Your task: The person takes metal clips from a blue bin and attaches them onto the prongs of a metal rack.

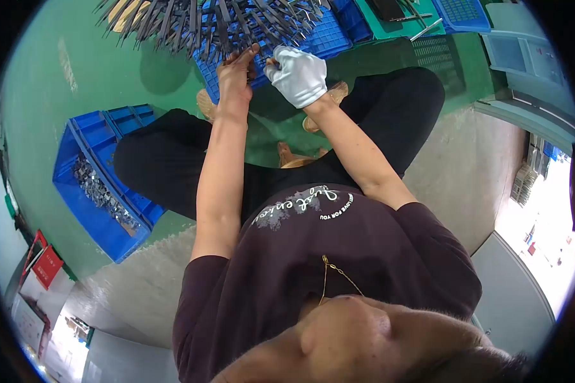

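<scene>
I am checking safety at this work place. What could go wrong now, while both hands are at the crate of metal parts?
1. The left hand is bare, while the right hand wears a white glove. It reaches among the thin metal pieces, which look pointed, so a cut or prick seems possible.
2. The pieces stick out over the rim of the blue crate; some might slide onto the green floor.
3. A second blue crate sits close by the knee and might be knocked.

Both hands [271,73] at metal-rod crate [326,38]

Single head camera, fisheye, looks steeply down own torso, close, toward green floor [57,96].
</scene>
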Motion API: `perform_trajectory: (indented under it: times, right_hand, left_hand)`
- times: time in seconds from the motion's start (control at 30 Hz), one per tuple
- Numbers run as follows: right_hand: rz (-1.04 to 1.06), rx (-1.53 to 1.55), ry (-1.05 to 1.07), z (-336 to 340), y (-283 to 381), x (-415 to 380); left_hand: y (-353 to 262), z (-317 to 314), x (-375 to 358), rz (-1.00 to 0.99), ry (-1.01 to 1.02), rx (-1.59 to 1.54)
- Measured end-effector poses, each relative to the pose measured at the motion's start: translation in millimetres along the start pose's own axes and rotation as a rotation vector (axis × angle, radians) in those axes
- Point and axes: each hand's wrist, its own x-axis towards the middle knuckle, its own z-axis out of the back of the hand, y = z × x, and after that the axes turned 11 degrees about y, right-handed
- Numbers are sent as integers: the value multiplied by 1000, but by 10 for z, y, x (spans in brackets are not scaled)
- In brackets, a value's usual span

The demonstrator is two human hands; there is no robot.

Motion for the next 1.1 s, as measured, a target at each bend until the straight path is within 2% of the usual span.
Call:
perform_trajectory:
  times: [0.2, 0.4, 0.6, 0.8, 1.1]
  right_hand:
    - [26, 36, -11, 7, 8, -12]
    - [-77, 20, 53, 83, 90, -3]
    - [-67, -41, 108, 128, 107, 32]
    - [-36, -8, 60, 94, 94, 12]
    - [-76, -46, 89, 125, 133, 52]
  left_hand:
    - [-5, -78, -20, -15, -83, -12]
    - [-16, -30, -24, 2, -9, -27]
    - [15, -69, -38, -51, -26, -77]
    - [28, -79, -32, -72, -64, -49]
    - [39, -15, 16, -22, -34, -15]
